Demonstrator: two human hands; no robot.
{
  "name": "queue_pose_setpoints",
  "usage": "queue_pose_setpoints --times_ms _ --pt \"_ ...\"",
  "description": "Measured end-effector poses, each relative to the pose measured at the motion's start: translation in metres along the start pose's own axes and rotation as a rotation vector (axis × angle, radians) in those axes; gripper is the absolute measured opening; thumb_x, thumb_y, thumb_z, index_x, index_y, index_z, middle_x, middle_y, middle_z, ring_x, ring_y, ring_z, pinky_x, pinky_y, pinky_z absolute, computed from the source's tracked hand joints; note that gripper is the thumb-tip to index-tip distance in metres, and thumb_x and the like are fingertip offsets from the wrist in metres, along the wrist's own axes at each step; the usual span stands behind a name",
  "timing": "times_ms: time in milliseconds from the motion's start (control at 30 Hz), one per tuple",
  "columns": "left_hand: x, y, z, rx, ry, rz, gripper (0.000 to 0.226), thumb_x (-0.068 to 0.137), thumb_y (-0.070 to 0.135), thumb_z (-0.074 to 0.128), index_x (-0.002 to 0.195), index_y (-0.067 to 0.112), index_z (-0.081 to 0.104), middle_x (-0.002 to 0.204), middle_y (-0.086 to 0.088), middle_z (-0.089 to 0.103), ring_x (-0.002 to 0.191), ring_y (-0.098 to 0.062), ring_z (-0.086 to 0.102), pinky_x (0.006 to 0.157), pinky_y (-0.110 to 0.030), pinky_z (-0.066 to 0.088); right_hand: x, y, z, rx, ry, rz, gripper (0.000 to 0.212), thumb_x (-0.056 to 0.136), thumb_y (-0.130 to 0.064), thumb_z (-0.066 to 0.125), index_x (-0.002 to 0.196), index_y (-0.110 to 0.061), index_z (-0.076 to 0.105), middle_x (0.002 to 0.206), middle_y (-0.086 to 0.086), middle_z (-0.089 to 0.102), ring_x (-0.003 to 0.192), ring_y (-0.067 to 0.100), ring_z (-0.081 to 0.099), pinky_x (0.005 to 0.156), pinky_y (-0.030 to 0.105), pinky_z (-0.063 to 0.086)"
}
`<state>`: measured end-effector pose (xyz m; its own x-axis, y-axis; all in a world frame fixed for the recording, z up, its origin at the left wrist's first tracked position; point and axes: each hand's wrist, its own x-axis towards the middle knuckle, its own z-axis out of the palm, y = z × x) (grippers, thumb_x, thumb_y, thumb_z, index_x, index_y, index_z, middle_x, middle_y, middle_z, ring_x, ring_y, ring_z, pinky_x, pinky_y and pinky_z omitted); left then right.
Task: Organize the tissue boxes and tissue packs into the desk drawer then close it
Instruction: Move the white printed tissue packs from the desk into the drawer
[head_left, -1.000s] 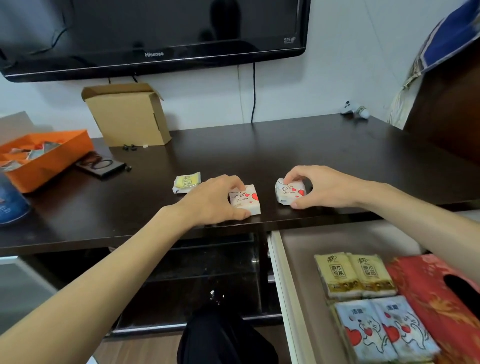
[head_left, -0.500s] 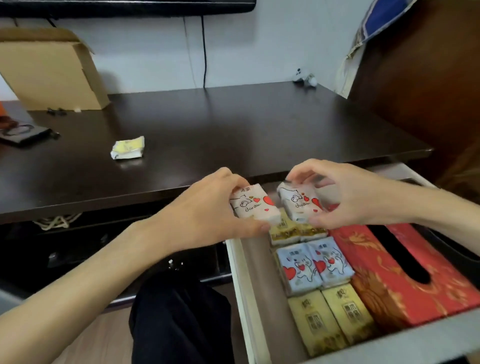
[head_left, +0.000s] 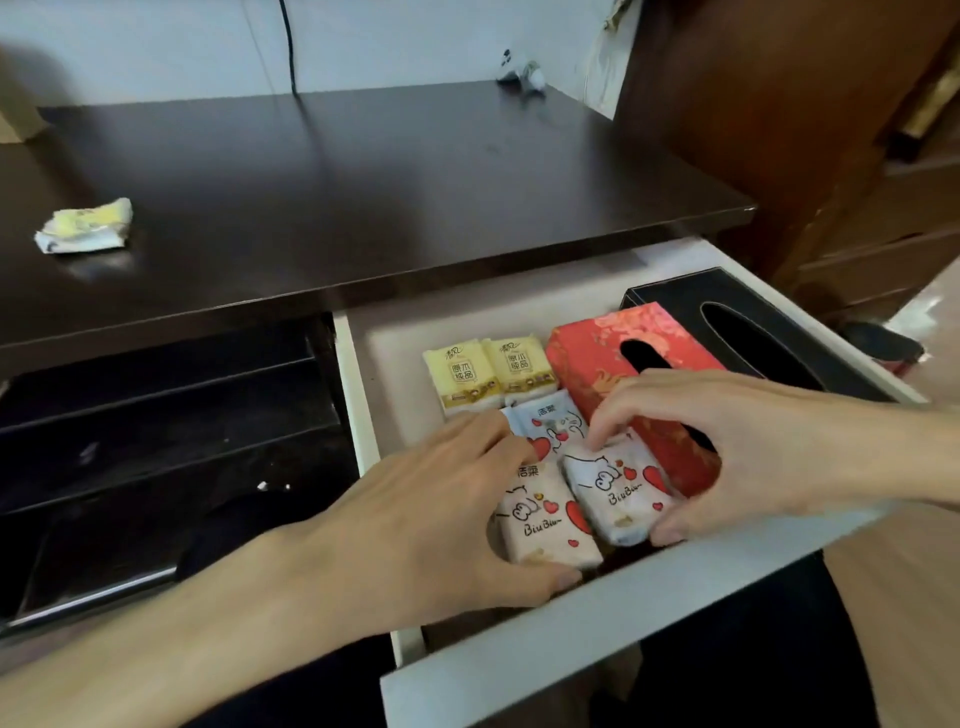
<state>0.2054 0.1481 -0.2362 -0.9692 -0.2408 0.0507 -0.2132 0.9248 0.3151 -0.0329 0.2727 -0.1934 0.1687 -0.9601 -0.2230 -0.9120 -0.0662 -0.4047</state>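
both hands down in the open drawer (head_left: 613, 613): left hand (head_left: 441, 525) holds one heart-print pack (head_left: 545, 519), right hand (head_left: 737, 447) pinches another (head_left: 618, 493) beside the red tissue box (head_left: 597, 353). one yellow pack (head_left: 85, 226) sits on the tabletop (head_left: 363, 171).

Black cable (head_left: 288, 47) down the wall ahead of me, small white gadget (head_left: 521, 73) at the far edge; brown wooden cabinet (head_left: 810, 135) to my right

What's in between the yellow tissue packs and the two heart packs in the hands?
A blue-white heart pack lies between the yellow packs and the held packs, partly hidden by fingers, in the head view.
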Motion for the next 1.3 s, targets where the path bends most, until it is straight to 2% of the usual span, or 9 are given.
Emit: queue_pose_setpoints --times_ms 233,433,567,700,800,1000,1067,1200,1300 --pt "0.009 0.001 0.008 -0.001 -0.035 0.016 0.074 0.069 0.089 0.040 0.120 0.036 0.050 0.108 0.020 0.045 0.103 -0.002 0.041 0.083 -0.030 0.049 -0.003 0.010 0.019 -0.094 0.018 -0.063 0.046 0.084 -0.066 0.070 0.121 -0.038 0.066 0.118 -0.035 0.055 0.118 -0.008 0.043 0.102 0.015 0.031" --pt "0.010 0.003 0.016 0.031 -0.097 0.057 0.067 0.078 0.077 0.036 0.123 0.029 0.050 0.111 0.014 0.044 0.102 -0.007 0.045 0.083 -0.035 0.050 -0.002 0.008 0.019 -0.122 0.024 -0.122 0.043 0.088 -0.069 0.058 0.119 -0.043 0.070 0.121 -0.033 0.057 0.121 -0.006 0.043 0.103 0.011 0.025" --pt "0.008 -0.003 0.017 -0.010 -0.053 0.084 0.047 0.086 0.061 0.052 0.124 0.034 0.048 0.118 0.015 0.048 0.109 -0.005 0.046 0.089 -0.032 0.049 -0.003 0.006 0.024 -0.145 0.057 -0.140 0.030 0.091 -0.055 0.061 0.113 -0.040 0.074 0.121 -0.027 0.061 0.120 -0.006 0.042 0.107 0.007 0.014" --pt "0.007 -0.009 0.019 -0.002 -0.067 0.099 0.046 0.087 0.052 0.061 0.128 0.033 0.049 0.121 0.014 0.049 0.113 -0.007 0.046 0.092 -0.033 0.047 0.001 0.002 0.025 -0.255 0.056 -0.132 0.032 0.090 -0.057 0.053 0.101 -0.040 0.078 0.120 -0.027 0.060 0.117 -0.002 0.041 0.108 0.008 0.008" --pt "0.008 -0.007 0.017 0.012 -0.065 0.103 0.045 0.088 0.051 0.061 0.128 0.033 0.051 0.122 0.014 0.049 0.114 -0.007 0.046 0.090 -0.034 0.048 0.005 -0.006 0.024 -0.359 0.037 -0.117 0.036 0.093 -0.058 0.047 0.098 -0.041 0.079 0.117 -0.025 0.058 0.114 0.003 0.043 0.107 0.014 0.015" --pt "-0.002 -0.019 -0.016 0.037 0.072 0.099 0.034 0.088 0.049 0.059 0.118 0.034 0.057 0.110 0.017 0.054 0.101 -0.003 0.052 0.075 -0.034 0.053 0.033 -0.024 -0.004 -0.263 0.162 -0.061 0.035 0.093 -0.055 0.048 0.097 -0.037 0.077 0.096 -0.026 0.061 0.096 -0.004 0.052 0.082 0.019 0.039" --pt "-0.009 -0.038 -0.040 0.027 0.170 0.033 0.027 0.088 0.044 0.061 0.113 0.032 0.062 0.101 0.017 0.057 0.092 -0.002 0.054 0.072 -0.032 0.052 0.060 -0.033 -0.019 -0.145 0.286 -0.096 0.024 0.094 -0.045 0.057 0.094 -0.033 0.078 0.093 -0.022 0.067 0.094 -0.001 0.058 0.082 0.031 0.045" --pt "-0.029 -0.085 -0.092 -0.016 0.415 -0.181 0.008 0.087 0.032 0.064 0.094 0.033 0.066 0.083 0.015 0.063 0.077 -0.007 0.061 0.063 -0.032 0.049 0.134 -0.049 -0.043 0.030 0.484 -0.127 0.017 0.094 -0.027 0.064 0.092 -0.028 0.080 0.094 -0.016 0.074 0.093 0.005 0.067 0.088 0.040 0.053" --pt "-0.039 -0.127 -0.118 0.007 0.536 -0.346 0.010 0.084 0.037 0.062 0.088 0.031 0.068 0.078 0.015 0.065 0.077 -0.006 0.062 0.074 -0.027 0.048 0.185 -0.049 -0.051 0.127 0.533 -0.070 0.017 0.094 -0.020 0.065 0.099 -0.023 0.081 0.096 -0.012 0.075 0.091 0.009 0.068 0.092 0.040 0.053"
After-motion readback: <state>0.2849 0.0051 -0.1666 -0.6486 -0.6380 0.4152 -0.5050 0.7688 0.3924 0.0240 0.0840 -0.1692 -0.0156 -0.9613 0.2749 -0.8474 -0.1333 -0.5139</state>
